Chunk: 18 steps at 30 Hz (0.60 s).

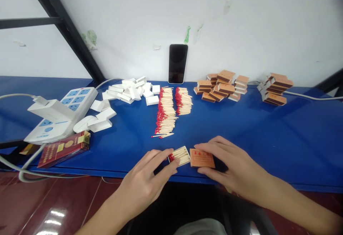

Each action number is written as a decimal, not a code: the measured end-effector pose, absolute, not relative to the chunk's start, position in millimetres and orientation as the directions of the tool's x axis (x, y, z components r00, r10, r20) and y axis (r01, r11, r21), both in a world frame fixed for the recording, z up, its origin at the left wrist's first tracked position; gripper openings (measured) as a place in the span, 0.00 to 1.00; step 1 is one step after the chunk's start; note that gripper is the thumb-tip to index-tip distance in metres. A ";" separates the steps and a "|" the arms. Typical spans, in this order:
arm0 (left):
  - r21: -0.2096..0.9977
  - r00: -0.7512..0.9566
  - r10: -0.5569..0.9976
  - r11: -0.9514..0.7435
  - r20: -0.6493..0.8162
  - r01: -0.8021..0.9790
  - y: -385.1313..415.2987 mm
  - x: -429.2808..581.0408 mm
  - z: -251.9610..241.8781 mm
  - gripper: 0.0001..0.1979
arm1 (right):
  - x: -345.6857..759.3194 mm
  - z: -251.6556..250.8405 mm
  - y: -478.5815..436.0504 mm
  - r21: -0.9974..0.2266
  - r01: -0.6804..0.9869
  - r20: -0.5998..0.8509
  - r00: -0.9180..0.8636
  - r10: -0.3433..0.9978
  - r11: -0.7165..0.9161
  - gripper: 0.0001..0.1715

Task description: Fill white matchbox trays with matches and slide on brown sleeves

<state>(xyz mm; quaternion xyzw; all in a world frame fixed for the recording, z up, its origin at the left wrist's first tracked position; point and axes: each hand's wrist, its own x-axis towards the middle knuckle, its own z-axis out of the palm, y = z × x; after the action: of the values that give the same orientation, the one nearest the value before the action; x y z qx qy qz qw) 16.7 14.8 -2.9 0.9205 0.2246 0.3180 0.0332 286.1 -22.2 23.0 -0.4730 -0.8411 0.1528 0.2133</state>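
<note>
Near the front edge of the blue table, my left hand (148, 172) grips a white matchbox tray (183, 156) filled with red-tipped matches. Its fingers are closed on the tray's left end. My right hand (227, 160) holds an orange matchbox sleeve (201, 158) between thumb and fingers, with red print facing up. The tray's right end points at the sleeve's left end; they are very close, and I cannot tell if they touch. Beyond the hands lie two piles of loose matches, a larger one (166, 111) and a smaller one (184, 101), heads to the left.
White trays (130, 90) lie heaped at the back left. Stacked matchboxes (221, 85) and a further stack (276, 88) stand at the back right. A phone (178, 63) leans on the wall. A power strip (63, 117), cables and a red carton (64, 149) occupy the left.
</note>
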 end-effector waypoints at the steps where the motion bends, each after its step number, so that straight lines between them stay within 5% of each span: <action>1: 0.201 0.693 0.438 -0.895 0.572 0.399 14.7 17.3 -2.8 0.13 | 285.2 23.0 -22.4 -0.455 0.729 0.215 -0.468 0.857 0.512 0.22; 8: 0.200 0.706 0.444 -0.892 0.552 0.405 13.6 16.4 -5.6 0.18 | 282.4 21.3 -17.8 -0.467 0.739 0.195 -0.449 0.872 0.485 0.21; 18: 0.400 0.747 0.532 -0.834 0.398 0.380 13.3 13.9 -3.3 0.23 | 278.7 16.0 -5.2 -0.547 0.625 0.241 -0.519 0.820 0.556 0.21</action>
<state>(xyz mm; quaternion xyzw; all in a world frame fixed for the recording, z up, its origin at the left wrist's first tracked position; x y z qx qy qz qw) 13.9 13.3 -3.3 0.9228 0.2472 0.2553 0.1485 278.7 -5.2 16.0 -0.4262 -0.8480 0.2006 0.2429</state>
